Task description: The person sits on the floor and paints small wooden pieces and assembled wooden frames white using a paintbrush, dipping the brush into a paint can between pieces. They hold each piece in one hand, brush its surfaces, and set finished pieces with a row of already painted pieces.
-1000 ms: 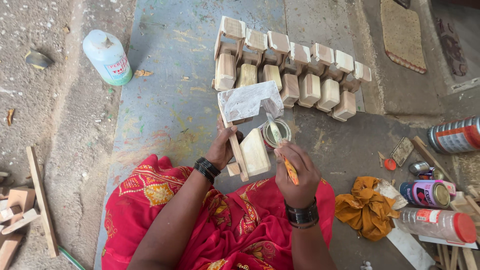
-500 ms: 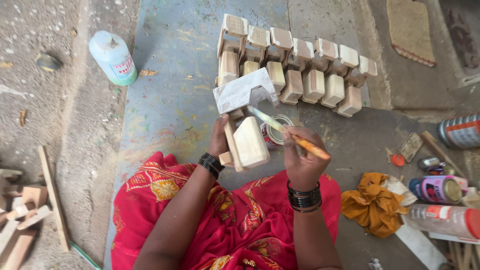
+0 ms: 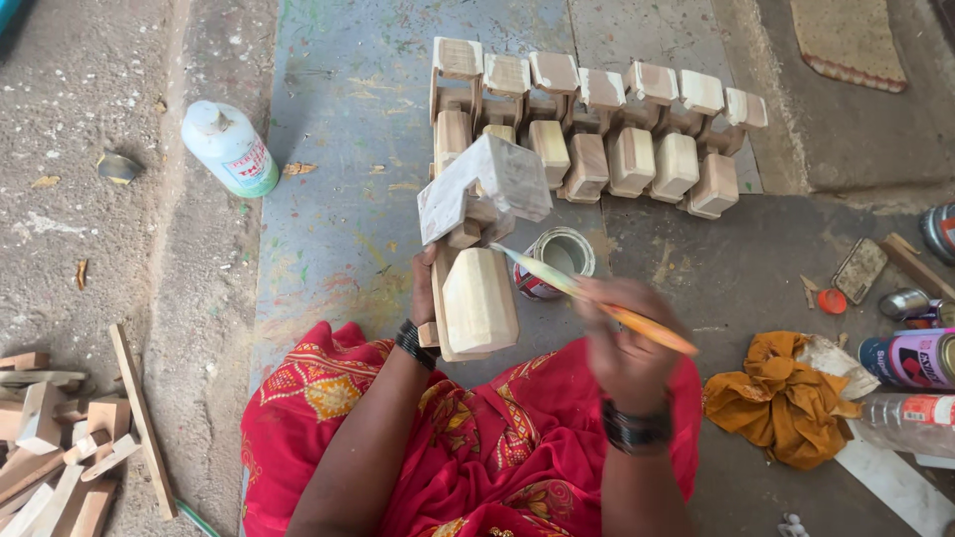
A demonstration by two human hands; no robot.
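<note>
The left hand (image 3: pixel 426 288) grips a wooden toy (image 3: pixel 477 249) at the middle; the right hand (image 3: pixel 625 343) pinches a paintbrush (image 3: pixel 597 303) at four o'clock. Paint could drip on the red cloth (image 3: pixel 477 447), or the brush could tip the little paint tin (image 3: pixel 557 261).

Right hand (image 3: pixel 625 350) smeared by motion blur, fingers not told apart; paintbrush (image 3: pixel 597 301) streaked, bristle end hard to make out. Left hand (image 3: pixel 425 298) mostly hidden behind the wooden piece (image 3: pixel 477 298), only fingertips and wrist showing. Cans (image 3: pixel 915 358) at the right cut off by the edge. Wood scraps (image 3: pixel 50 438) cropped at the lower left corner.
</note>
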